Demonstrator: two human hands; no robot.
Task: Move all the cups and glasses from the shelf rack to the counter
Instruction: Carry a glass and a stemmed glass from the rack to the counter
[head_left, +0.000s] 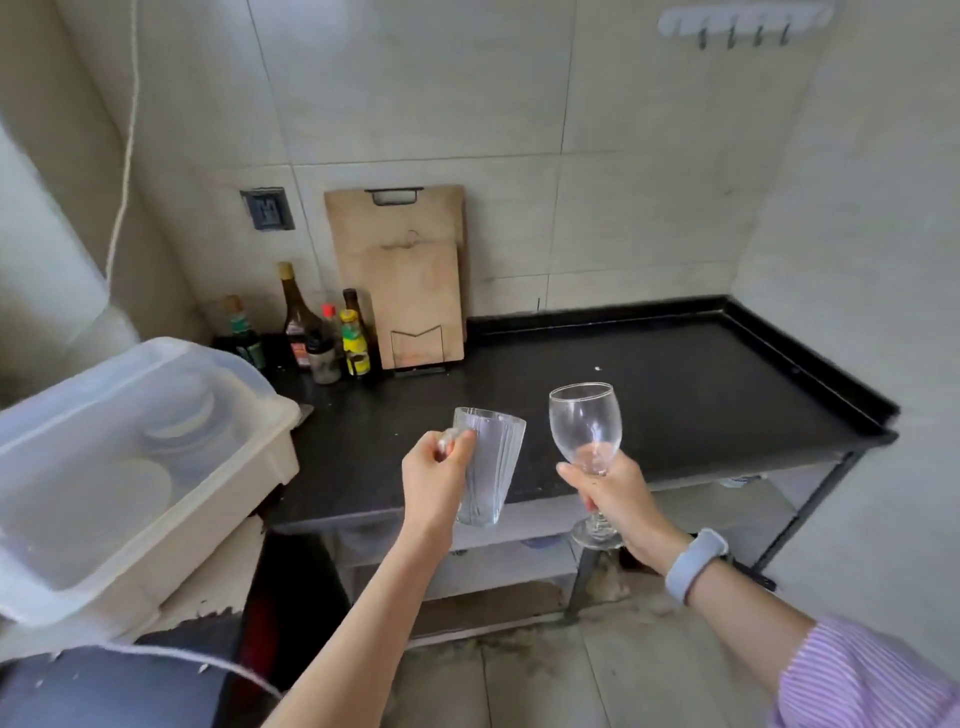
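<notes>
Glasses are being carried two at a time toward the bench (675, 395), one in each hand. A ribbed glass mug (491, 465) is held by its handle in the left hand (436, 483), whose grip is closed around that handle; the mug hangs nearly upright, its long axis leaning slightly with the mouth tipped away from the person, and its base sits just over the bench's front edge. A wine glass (586, 428) is held in the right hand (613, 499), the grip wrapped around the stem just under the bowl, so that the bowl stands above the bench while the foot hangs below and in front of the front edge. Both glasses are off the bench, not yet set down. The dark bench surface beyond them is bare, with bottles (322, 332) and cutting boards (410, 291) at its far left against the wall and a plastic bin (130, 467) off its left end. The coming move is judged to turn on height: the wine glass's foot must be lifted clear of the front edge before it is carried forward, whereas the mug needs only a short forward reach and a levelling of its axis. The two hands are about equally near the bench.
</notes>
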